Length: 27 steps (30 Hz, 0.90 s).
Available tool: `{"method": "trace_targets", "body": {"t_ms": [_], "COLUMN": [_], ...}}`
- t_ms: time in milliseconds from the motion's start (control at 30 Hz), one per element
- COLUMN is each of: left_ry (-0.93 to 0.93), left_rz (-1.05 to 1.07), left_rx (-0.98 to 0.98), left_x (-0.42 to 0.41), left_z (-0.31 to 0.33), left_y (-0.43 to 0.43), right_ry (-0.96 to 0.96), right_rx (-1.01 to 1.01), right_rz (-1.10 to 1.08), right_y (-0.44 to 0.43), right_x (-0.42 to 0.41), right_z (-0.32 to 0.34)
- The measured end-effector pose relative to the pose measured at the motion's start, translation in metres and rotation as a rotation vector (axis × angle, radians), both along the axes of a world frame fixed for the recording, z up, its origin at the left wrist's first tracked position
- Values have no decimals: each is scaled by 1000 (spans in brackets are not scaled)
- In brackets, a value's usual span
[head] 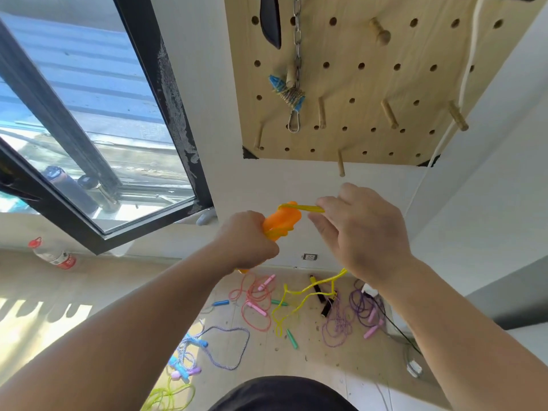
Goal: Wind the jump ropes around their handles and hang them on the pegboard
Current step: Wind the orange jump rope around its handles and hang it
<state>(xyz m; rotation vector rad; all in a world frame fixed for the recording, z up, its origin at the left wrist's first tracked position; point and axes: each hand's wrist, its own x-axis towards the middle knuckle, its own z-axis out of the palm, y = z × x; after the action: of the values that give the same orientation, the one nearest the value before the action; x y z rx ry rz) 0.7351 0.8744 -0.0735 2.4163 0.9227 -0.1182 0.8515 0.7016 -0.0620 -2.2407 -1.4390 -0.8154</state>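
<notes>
My left hand [247, 240] grips the orange handles [281, 222] of a jump rope, held together in front of the wall. A few turns of its yellow rope [299, 207] lie around them. My right hand [358, 229] pinches that rope just right of the handles' top, and the slack [296, 304] hangs down below my right wrist. The wooden pegboard [370, 84] is on the wall above, with several bare pegs [390, 114]. A wound blue-handled rope [289, 93] hangs on one peg beside a chain.
Several loose jump ropes lie on the floor below: pink [256, 304], purple [353, 312], blue and white [213, 345], green-yellow [169, 396]. A white cord [468, 69] hangs down the pegboard's right side. An open window [89, 129] is at left, with a plastic bottle [53, 253] under it.
</notes>
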Motion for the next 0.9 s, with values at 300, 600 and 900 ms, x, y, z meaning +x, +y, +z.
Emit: {"method": "trace_targets", "body": {"t_ms": [300,600,900], "left_ry": [11,-192,-156], "left_rz": [-95,-14,-287], "left_rx": [227,-595,-929], "left_x": [13,-12,-28], "left_z": [8,23,30], "left_y": [8,-12,-8], "right_ry": [-2,552,444], "right_rx": [17,60,-4], "right_rz": [-67,65,329], "right_y": [2,-17,-19], "right_x": [-22,-1,-2], "right_z": [-7,-33,-43]}}
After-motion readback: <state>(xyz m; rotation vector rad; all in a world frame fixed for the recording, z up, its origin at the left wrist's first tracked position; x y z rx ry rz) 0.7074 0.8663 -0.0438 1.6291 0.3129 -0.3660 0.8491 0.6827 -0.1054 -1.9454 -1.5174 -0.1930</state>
